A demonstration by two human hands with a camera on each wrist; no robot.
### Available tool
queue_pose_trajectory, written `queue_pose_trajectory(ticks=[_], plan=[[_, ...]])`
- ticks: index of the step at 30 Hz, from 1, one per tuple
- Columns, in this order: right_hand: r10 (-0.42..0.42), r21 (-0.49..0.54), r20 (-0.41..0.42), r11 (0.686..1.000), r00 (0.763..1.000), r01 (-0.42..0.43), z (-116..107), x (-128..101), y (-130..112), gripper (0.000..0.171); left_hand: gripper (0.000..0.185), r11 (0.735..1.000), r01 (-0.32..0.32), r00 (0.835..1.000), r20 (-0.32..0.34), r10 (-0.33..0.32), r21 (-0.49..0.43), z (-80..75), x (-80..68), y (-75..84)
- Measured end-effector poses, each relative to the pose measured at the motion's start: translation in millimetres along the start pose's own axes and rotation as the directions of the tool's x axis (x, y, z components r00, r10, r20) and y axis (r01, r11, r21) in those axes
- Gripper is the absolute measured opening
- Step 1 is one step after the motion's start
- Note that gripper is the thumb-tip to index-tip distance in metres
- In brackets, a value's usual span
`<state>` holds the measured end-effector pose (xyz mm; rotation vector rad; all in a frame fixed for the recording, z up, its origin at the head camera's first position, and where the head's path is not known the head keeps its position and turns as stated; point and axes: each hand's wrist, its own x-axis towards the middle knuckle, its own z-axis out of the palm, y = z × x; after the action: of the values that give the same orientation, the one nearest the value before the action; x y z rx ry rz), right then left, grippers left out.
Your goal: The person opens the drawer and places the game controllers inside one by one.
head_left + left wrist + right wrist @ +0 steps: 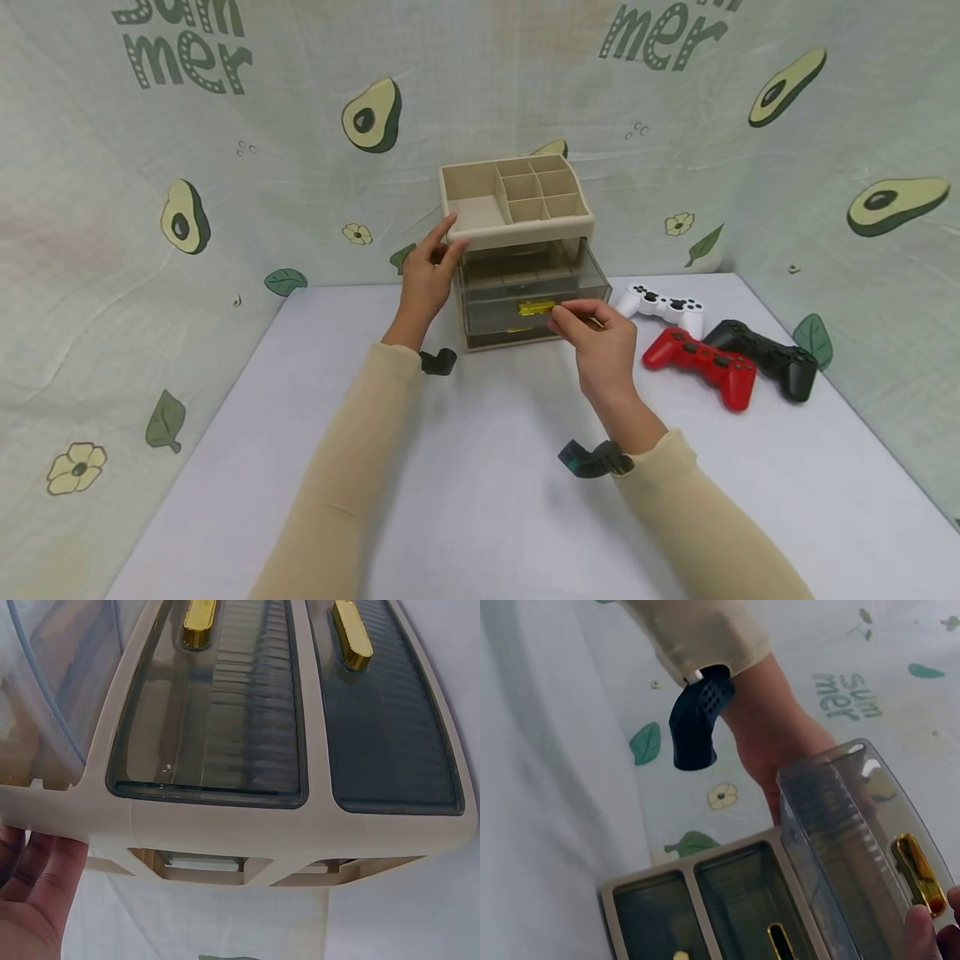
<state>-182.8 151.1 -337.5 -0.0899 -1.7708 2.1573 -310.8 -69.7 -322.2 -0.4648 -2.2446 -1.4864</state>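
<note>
A beige desktop drawer organizer [517,233] stands at the back of the table, with a divided open tray on top. Its upper clear drawer [487,315] is pulled out towards me, and nothing shows inside. My right hand [603,342] pinches the right end of that drawer's gold handle [536,307] between thumb and fingers, also seen close in the right wrist view. My left hand [429,279] grips the organizer's upper left corner, the thumb near the front edge. In the left wrist view, two lower drawers with gold handles [352,637] sit closed in the frame.
On the table right of the organizer lie a white game controller [660,308], a red one [701,364] and a black one [765,358], close together. A cloth printed with avocados [372,117] hangs behind and along both sides of the white table [480,500].
</note>
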Motion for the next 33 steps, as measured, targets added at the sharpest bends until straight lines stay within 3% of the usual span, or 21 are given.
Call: queue_pose_trajectory(ticks=[8, 14, 19, 26, 33], plan=[[-0.02, -0.153, 0.0, 0.988, 1.0, 0.02, -22.9, -0.5, -0.6, 0.028, 0.054, 1.0, -0.003, 1.0, -0.008, 0.003, 0.004, -0.7, 0.3, 0.0], [-0.011, -0.32, 0.019, 0.947, 1.0, 0.017, -41.9, 0.8, 3.3, 0.033, 0.054, 1.0, -0.012, 1.0, -0.001, 0.012, 0.009, -0.2, -1.8, -1.5], [-0.04, -0.497, 0.058, 0.865, 0.998, 0.064, -59.6, 3.8, 5.1, 0.031, 0.053, 1.0, -0.023, 1.0, -0.002, 0.023, 0.008, 0.9, -1.4, -1.1], [-0.051, -0.653, 0.088, 0.751, 0.995, 0.096, -89.9, 15.8, 9.4, 0.035, 0.053, 0.999, -0.025, 1.0, 0.014, 0.025, 0.028, 1.1, 0.8, -0.6], [0.041, -0.757, 0.08, 0.653, 0.996, 0.034, -123.7, 28.7, 13.2, 0.044, 0.053, 0.999, -0.024, 0.999, 0.032, 0.022, 0.045, 0.3, 3.2, -2.3]])
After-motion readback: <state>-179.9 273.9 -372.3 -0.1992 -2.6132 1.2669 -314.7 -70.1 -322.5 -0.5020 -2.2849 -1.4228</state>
